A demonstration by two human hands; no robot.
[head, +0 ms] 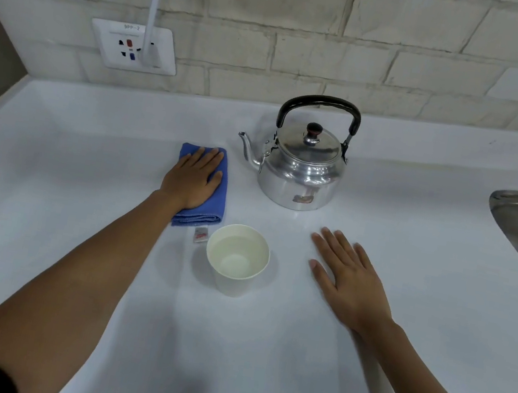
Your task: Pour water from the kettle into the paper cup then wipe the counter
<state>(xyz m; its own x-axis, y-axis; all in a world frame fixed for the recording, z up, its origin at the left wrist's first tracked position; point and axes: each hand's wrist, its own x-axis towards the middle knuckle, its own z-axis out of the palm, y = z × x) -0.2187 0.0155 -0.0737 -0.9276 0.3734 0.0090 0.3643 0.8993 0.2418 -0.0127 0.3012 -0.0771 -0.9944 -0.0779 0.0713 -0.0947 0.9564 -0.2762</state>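
Both hands are lying flat, fingers spread, gripping nothing: left hand pressing the folded blue cloth, right hand on the tabletop. Beyond the right fingertips, the shiny kettle is standing upright, spout pointing toward the left fingers; the water-filled cup is sitting between the hands.

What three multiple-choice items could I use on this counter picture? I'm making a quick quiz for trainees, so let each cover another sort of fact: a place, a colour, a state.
1. Where does the left hand lie?
A. flat on the cloth
B. on the kettle's handle
C. in the sink

2. What colour is the cloth?
A. green
B. blue
C. white

3. How does the kettle stand?
A. tilted over the paper cup
B. on its side
C. upright on the counter, lid on

Key: 1 A, its palm and fingers press on the folded cloth; 2 B, the cloth is plainly blue; 3 C, the kettle rests on its base behind the paper cup, with no hand on it.
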